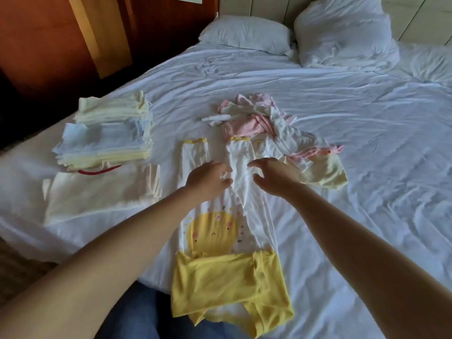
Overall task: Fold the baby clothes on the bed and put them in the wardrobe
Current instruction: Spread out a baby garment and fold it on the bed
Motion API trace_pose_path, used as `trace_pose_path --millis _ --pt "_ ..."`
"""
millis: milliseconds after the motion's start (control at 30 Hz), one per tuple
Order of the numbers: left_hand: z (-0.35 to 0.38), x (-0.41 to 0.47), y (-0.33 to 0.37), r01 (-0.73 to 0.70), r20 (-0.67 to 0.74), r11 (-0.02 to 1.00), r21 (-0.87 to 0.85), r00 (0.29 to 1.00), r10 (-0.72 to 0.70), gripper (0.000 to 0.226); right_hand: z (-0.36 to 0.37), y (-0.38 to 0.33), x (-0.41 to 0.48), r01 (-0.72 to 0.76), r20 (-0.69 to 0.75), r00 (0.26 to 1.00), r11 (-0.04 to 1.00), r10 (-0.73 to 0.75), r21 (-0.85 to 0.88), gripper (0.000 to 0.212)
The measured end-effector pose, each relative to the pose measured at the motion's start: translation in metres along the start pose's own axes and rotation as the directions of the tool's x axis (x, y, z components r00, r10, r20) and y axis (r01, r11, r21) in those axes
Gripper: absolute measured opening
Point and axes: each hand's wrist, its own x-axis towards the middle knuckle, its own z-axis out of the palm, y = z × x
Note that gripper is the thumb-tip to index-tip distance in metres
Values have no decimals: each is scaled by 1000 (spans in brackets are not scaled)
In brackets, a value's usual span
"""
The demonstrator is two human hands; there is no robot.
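White and yellow, a baby sleepsuit (pixel 220 231) lies flat on the bed (pixel 354 148), straight before the person. Its yellow part is nearest, reaching the bed's near edge above a denim-clad leg (pixel 146 314). A yellow sun print sits at its middle, and its two white legs with yellow cuffs point away towards the pillows. Both bare arms reach out over it. The left grip (pixel 208 179) is at the crotch of the sleepsuit, thumb and fingertips pressed together on a small fold of the white cloth. The right grip (pixel 276 177) is just beside it over the right leg of the garment, fingers bent and held apart from the thumb, clamping nothing; whether the fingertips touch the cloth I cannot tell.

Left of the sleepsuit stands a folded stack (pixel 110 140) of pale yellow and pale blue pieces. Its near edge rests on a larger folded cream piece (pixel 102 194) with a red trim showing. Beyond the hands lies an unfolded heap (pixel 264 123) of pink and white clothes, touching the far cuff of the sleepsuit. A pale yellow garment (pixel 327 174) lies crumpled just right of the right grip. Two white pillows (pixel 244 33) rest at the head of the bed, and dark wooden panelling (pixel 49 45) runs along its left side
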Motion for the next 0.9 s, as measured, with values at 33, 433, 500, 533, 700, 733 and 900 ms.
trace_pose_path --millis 33,433,500,533,700,733,900 --pt "4 14 -3 -15 -19 1000 -18 1000 15 30 0 4 16 0 -4 1000 1000 0 -5 43" --pt "73 109 -61 -146 -227 989 20 963 147 11 51 38 173 -34 -30 999 995 37 96 50" --pt "81 109 -66 -163 -276 986 -34 950 148 12 58 39 184 -45 -11 999 996 46 74 53" --pt "84 110 -68 -174 -287 983 -55 946 151 14 60 39 188 -49 -9 999 998 50 46 55" --pt "91 110 -74 -169 -338 976 -134 934 116 25 62 35 196 -75 -62 995 996 78 42 48" --pt "92 108 -74 -159 -357 978 -138 929 101 33 59 35 195 -61 -84 994 995 68 78 44" --pt "73 108 -55 -29 -283 1000 10 959 31 77 21 34 167 29 -154 988 978 3 208 30"
